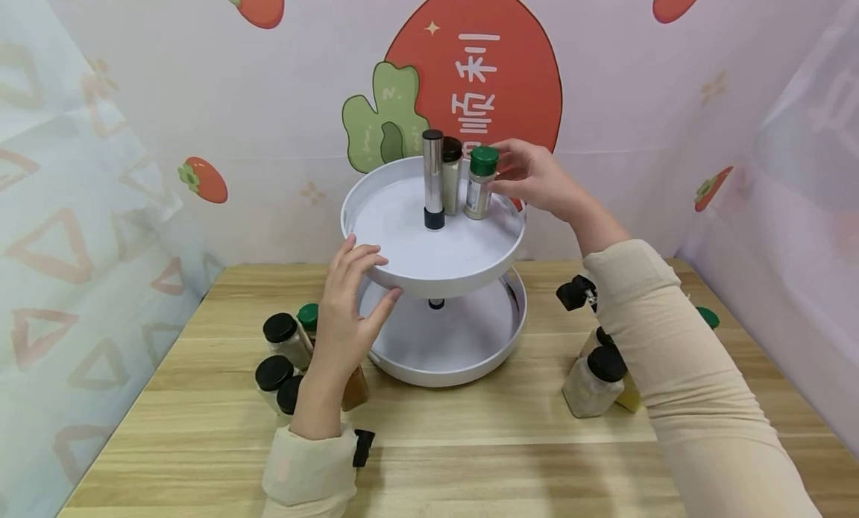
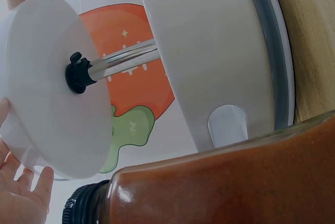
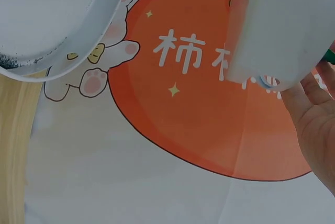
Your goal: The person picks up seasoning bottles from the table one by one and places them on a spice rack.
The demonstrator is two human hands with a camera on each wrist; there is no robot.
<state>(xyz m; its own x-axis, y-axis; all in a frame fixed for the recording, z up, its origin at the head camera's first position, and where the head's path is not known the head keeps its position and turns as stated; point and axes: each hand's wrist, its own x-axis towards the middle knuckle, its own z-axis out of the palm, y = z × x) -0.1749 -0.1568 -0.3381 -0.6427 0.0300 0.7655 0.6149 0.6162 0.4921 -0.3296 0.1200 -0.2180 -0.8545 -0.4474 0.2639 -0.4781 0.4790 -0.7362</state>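
A white two-tier turntable stand with a metal centre post stands on the table. On its upper tray, right of the post, is a small clear spice jar with a green cap. My right hand holds this jar from the right, thumb at its side and fingers partly hidden behind it. Close by stands a black-capped spice jar, between the post and the green-capped one. My left hand rests on the upper tray's left rim, fingers stretched over the edge and thumb along the outer wall.
Several spice jars with black or green caps stand left of the stand, partly behind my left arm. More jars are at the right, partly under my right sleeve. A printed cloth backdrop hangs behind the table.
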